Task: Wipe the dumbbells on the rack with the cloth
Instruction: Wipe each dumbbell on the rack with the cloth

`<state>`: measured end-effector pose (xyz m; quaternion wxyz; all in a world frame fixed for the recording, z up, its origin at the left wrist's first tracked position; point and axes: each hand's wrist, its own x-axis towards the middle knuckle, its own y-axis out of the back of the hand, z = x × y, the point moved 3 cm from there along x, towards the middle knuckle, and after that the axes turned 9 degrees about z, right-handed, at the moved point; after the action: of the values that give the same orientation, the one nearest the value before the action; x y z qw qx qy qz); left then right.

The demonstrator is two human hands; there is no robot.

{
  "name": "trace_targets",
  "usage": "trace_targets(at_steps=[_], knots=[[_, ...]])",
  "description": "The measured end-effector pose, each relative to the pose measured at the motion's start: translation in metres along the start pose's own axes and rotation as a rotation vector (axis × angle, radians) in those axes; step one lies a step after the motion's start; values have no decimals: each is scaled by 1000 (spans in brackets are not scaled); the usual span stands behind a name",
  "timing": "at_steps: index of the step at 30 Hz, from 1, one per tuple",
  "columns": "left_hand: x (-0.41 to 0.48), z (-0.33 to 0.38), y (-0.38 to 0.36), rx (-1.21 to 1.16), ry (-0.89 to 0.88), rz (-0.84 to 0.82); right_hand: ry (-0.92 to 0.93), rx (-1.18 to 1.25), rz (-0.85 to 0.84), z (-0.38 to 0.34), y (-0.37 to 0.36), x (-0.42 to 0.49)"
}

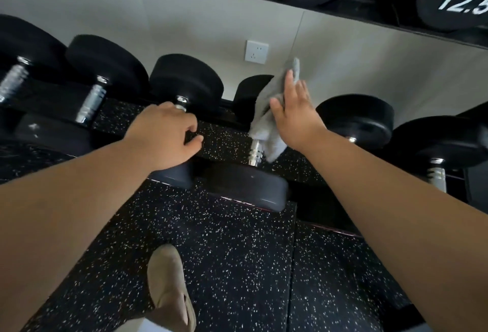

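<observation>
The right hand presses a grey cloth against the far head of a black dumbbell on the lower tier of the rack; its fingers lie fairly straight over the fabric, thumb spread to the left, so this grip is flat on the cloth rather than clenched. The cloth drapes down from the hand over the chrome handle, a loose corner hanging just beside it. The near head of that dumbbell shows below, tilted toward the camera.

The left hand curls over the handle of the neighbouring dumbbell to the left, grasping it with knuckles up; the handle is mostly hidden under the hand, so how far the fingers wrap cannot be told.

More black dumbbells sit in a row along the tier on both sides. An upper shelf carries larger ones, 1 marked 12.5. A white wall socket sits on the grey wall behind. Speckled black rubber floor fills the lower part, with a beige shoe near the bottom
</observation>
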<state>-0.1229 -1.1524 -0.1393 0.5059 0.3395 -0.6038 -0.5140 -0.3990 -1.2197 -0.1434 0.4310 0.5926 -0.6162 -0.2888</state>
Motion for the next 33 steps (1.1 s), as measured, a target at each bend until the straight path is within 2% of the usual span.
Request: trace_targets(at_steps=[2, 5, 8, 10, 12, 14, 18, 22, 25, 29, 33], knots=[[-9, -7, -13, -24, 32, -40, -24, -28, 16, 9, -11, 11], [-15, -6, -32, 46, -32, -35, -11, -3, 164, 15, -18, 20], [-12, -10, -35, 42, -31, -5, 79, -221, 246, 1, -24, 31], [-12, -10, -37, 57, -42, 10, 246, -394, 207, -25, -29, 44], [-12, -10, -41, 61, -26, 14, 431, -544, 91, -49, -36, 57], [-11, -12, -44, 67, 1, -4, 489, -631, 2, -59, -41, 65], [-11, -15, -47, 83, 5, 20, 402, -468, 69, -37, -25, 54], [-10, -15, -51, 92, 13, 33, 118, -171, 155, 22, -4, 22], [-10, -16, -52, 106, 19, 21, 4, -93, 141, 33, -6, 16], [-9, -15, -51, 116, 7, 9, 31, -174, 128, 13, -13, 29], [-10, -11, -51, 165, 9, 5, 156, -333, 98, -8, -10, 43]])
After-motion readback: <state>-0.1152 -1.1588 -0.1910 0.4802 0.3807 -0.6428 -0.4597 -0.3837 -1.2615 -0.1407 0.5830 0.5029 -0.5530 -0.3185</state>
